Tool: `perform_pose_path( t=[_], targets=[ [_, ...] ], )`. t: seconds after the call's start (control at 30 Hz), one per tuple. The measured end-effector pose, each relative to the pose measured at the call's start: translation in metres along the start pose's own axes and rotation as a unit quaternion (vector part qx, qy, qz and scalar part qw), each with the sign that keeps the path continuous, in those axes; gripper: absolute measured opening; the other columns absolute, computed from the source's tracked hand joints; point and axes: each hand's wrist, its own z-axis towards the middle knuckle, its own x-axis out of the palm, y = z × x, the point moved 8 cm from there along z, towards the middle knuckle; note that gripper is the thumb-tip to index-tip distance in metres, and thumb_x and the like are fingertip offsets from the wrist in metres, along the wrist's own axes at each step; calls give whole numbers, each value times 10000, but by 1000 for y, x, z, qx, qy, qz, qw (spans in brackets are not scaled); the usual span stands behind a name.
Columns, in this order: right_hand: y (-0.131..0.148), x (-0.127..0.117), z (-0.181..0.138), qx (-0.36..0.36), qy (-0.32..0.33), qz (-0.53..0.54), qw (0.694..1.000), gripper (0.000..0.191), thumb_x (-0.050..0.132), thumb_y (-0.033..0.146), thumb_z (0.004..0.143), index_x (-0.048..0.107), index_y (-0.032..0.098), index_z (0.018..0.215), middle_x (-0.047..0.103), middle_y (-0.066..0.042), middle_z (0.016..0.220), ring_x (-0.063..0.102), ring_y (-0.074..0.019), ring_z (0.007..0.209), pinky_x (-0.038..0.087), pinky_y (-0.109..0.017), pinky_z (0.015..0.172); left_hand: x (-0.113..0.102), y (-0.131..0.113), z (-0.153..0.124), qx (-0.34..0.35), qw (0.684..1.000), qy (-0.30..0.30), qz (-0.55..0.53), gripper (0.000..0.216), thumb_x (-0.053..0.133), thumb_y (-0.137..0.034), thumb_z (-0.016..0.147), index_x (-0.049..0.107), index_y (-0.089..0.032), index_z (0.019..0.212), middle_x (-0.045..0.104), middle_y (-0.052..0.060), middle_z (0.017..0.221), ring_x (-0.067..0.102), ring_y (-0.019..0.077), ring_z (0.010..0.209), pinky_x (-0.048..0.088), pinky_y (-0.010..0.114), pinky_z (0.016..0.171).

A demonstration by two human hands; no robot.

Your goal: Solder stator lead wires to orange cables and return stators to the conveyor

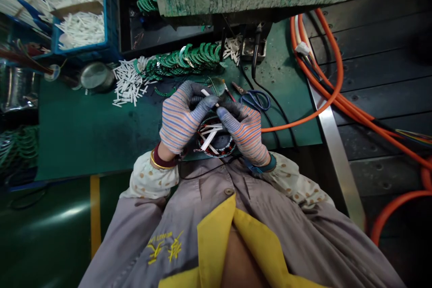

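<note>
Both my hands wear striped knit gloves with dark fingertips and meet over a round motor stator (216,140) that rests on the green bench mat close to my body. My left hand (180,119) curls around the stator's upper left rim and pinches a short white sleeve (205,93) at its fingertips. My right hand (245,132) grips the stator's right side, fingers bent inward toward the left fingertips. Several white sleeves (209,137) stick out across the stator's bore. The winding beneath my hands is largely hidden.
Blue-handled scissors (254,98) lie just beyond my right hand. A row of green ring parts (184,57) and a pile of loose white sleeves (128,83) lie farther back. Blue bins of white sleeves (83,29) stand at the back left. Orange cables (334,85) curve along the right.
</note>
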Motion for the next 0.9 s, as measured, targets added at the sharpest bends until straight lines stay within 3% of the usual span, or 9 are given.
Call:
perform_pose_path(
  t=[0.23, 0.4, 0.6, 0.73, 0.9],
  targets=[
    [-2, -4, -2, 9, 10, 1, 1000, 573, 979, 827, 912, 902, 282, 1072, 911, -57, 1075, 860, -337, 1106, 731, -561, 1152, -5, -8, 5, -2, 1000, 16, -3, 654, 712, -942, 1158, 810, -295, 1175, 892, 71, 1134, 861, 350, 1162, 744, 499, 1014],
    [0, -2, 0, 11, 14, 13, 1000, 528, 960, 794, 934, 884, 279, 1028, 866, -49, 982, 851, -321, 1072, 751, -509, 1042, -2, -9, 3, -6, 1000, 22, 15, 647, 681, -922, 1187, 822, -291, 1203, 892, 75, 1157, 872, 346, 1181, 747, 472, 966],
    [4, -3, -1, -13, -4, -2, 1000, 553, 941, 829, 952, 877, 285, 1027, 844, -34, 947, 830, -287, 1006, 738, -485, 1021, 7, 8, -5, -22, 999, -31, 5, 575, 677, -862, 1225, 764, -294, 1221, 884, 65, 1165, 873, 323, 1179, 755, 470, 996],
    [4, -2, 1, -10, 24, 9, 1000, 568, 969, 828, 930, 874, 277, 1029, 846, -36, 945, 838, -290, 1021, 745, -480, 1020, 8, 15, -3, -32, 999, -44, -1, 619, 666, -897, 1210, 753, -285, 1192, 880, 65, 1112, 871, 316, 1124, 747, 460, 967],
    [3, 4, 8, 34, 75, -7, 997, 600, 1003, 822, 878, 850, 247, 953, 811, -33, 876, 802, -264, 928, 725, -412, 873, 4, 14, 1, -31, 999, -18, 3, 660, 665, -946, 1176, 765, -295, 1136, 869, 72, 1079, 853, 334, 1113, 734, 479, 947]
  ],
)
